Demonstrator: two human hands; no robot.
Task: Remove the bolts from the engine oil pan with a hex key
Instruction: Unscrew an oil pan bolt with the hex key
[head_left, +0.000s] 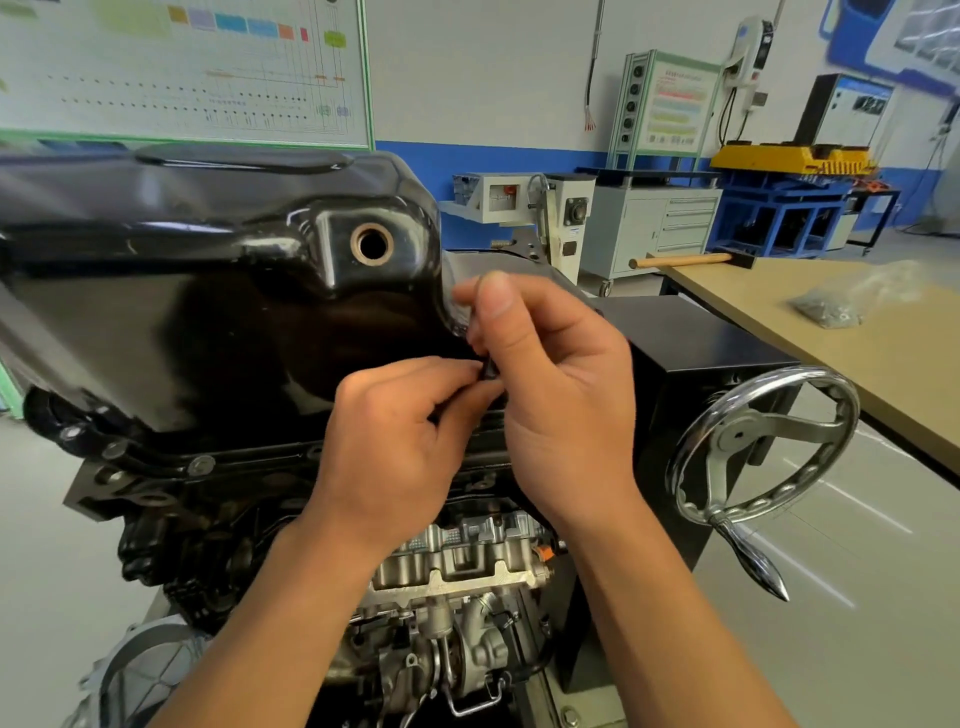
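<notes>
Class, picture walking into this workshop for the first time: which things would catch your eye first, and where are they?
The glossy black oil pan dominates the upper left, its open drain hole facing the camera. At centre, the left hand and right hand both pinch a small dark tool, apparently the hex key, by the pan's right edge. A chrome handwheel gleams at the right.
</notes>
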